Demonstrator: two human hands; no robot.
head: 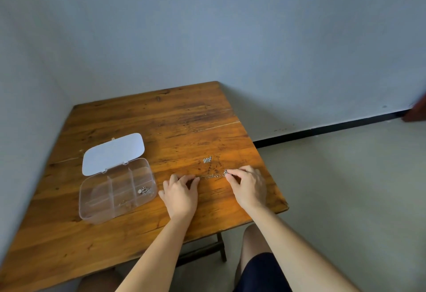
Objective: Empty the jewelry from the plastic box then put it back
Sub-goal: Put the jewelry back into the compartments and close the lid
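A worn wooden table stands cornered by pale blue-grey walls above a grey floor.

Clear plastic box sits open, lid tilted back, small silver pieces in its right compartment; thin chain lies stretched on the wood; silver cluster just beyond it.

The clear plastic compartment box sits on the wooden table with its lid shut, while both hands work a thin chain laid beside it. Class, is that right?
Not quite. The head view shows the clear plastic compartment box with its white lid open, hinged back. The rest holds: it sits on the wooden table, and the left hand and right hand work the thin chain beside it.
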